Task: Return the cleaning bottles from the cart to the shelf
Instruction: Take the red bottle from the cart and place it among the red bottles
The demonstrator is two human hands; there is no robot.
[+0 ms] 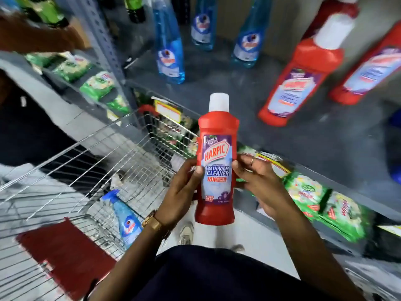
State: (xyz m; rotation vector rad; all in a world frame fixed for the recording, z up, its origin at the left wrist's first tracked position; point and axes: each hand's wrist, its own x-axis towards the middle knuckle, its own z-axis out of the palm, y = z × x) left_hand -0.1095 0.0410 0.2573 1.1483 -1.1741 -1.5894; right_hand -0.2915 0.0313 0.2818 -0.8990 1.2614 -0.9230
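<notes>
In the near centre, a red bottle (214,161) with a white cap, upright, labelled "Harpic Bathroom Cleaner", held in front of the shelf (303,148). Left hand (182,192) wrapped round the bottle's left side, thumb lying across the label, grip closed on it; gold watch (153,222) on that wrist. Right hand (258,183) at the bottle's right side, thumb tip touching the label edge, other fingers spread loosely outward and not closed round it; ring (252,161) on one finger.

To the left, a wire cart (91,161) with a blue spray bottle (124,218) lying in its near part.

On the far shelf board, three blue bottles (169,44) standing left of centre and two more red bottles (297,79) to the right, all blurred. Green packets (325,203) on the lower shelf at right, and more green packets (97,83) on the left-hand shelving. Another person's arm (36,38) at far left, reaching toward those shelves.

Below, dark clothing and a light shoe (186,233) on the floor.
</notes>
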